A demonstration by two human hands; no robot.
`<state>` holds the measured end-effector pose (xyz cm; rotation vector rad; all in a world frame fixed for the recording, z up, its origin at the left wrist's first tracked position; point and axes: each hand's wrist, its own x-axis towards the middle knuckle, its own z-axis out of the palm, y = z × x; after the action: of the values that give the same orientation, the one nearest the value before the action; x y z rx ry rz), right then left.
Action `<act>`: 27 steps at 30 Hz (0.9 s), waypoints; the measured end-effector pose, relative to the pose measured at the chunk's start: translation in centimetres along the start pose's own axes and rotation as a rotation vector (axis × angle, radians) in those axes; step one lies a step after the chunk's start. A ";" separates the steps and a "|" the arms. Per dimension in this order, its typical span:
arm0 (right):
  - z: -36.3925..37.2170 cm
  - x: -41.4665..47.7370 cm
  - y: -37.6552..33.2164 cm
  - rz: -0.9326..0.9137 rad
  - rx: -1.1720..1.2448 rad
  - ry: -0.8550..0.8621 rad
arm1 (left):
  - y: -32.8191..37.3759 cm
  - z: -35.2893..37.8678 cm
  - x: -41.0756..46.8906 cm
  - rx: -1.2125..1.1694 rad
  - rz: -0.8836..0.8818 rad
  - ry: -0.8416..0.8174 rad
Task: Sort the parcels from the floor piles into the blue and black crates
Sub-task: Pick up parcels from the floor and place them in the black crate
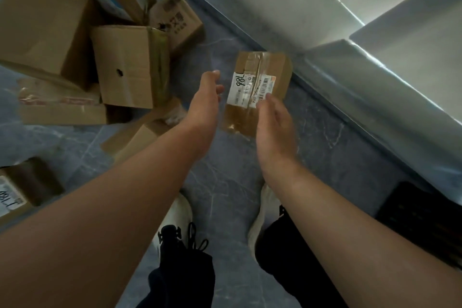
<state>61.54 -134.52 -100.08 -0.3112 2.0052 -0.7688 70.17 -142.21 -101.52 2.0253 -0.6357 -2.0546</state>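
A small flat brown parcel (260, 75) with a white label and barcode is held up over the grey floor. My right hand (272, 122) grips its lower right edge, thumb on the label. My left hand (206, 97) hovers just left of the parcel, fingers apart, holding nothing. A pile of cardboard parcels (125, 62) lies on the floor at the left. A black crate (425, 217) shows at the lower right edge. No blue crate is in view.
Another labelled parcel (22, 187) lies at the far left. A white wall with a grey skirting (350, 82) runs diagonally on the right. My white shoes (175, 215) stand on the grey marbled floor below the hands.
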 end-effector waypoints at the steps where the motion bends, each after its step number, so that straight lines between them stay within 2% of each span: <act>1: 0.4 0.7 0.4 -0.005 -0.024 0.030 | -0.2 0.2 0.8 0.005 -0.005 -0.005; 4: 1.0 2.0 0.9 -0.037 -0.017 0.101 | -0.5 0.9 2.7 0.009 -0.037 -0.006; 11: -0.1 1.0 0.1 0.007 0.105 0.102 | 0.3 0.6 0.1 -0.026 0.019 -0.035; 20: -1.9 -7.4 -4.2 0.049 0.197 0.112 | 4.0 -1.6 -10.5 0.071 0.104 -0.062; 27: -5.6 -16.1 -9.6 -0.006 0.262 0.122 | 6.6 -3.8 -21.2 0.080 0.178 -0.070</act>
<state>64.56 -131.69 -81.01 -0.1195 1.9874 -1.0632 73.88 -139.77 -79.45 1.8692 -0.8908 -2.0326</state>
